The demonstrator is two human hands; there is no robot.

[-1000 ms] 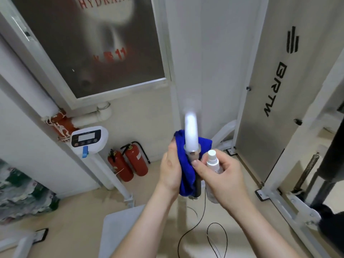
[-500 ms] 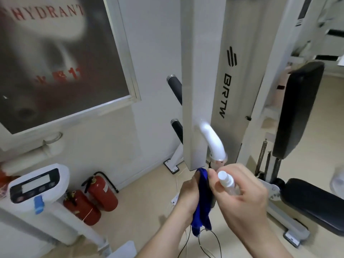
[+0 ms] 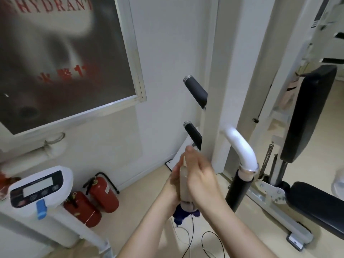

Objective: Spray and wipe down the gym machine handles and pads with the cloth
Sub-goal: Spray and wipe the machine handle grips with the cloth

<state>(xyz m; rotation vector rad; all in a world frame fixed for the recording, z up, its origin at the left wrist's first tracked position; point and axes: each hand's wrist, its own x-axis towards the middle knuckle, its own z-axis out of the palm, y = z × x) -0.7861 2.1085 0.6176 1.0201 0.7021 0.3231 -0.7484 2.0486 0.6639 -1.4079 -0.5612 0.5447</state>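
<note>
Blue cloth is bunched in the left hand, just left of the black handle. The right hand grips the spray bottle. Spray could miss the black handle from there.

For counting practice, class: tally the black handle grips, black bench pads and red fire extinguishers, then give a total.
Black handle grips: 3
Black bench pads: 2
Red fire extinguishers: 2
Total: 7
</note>
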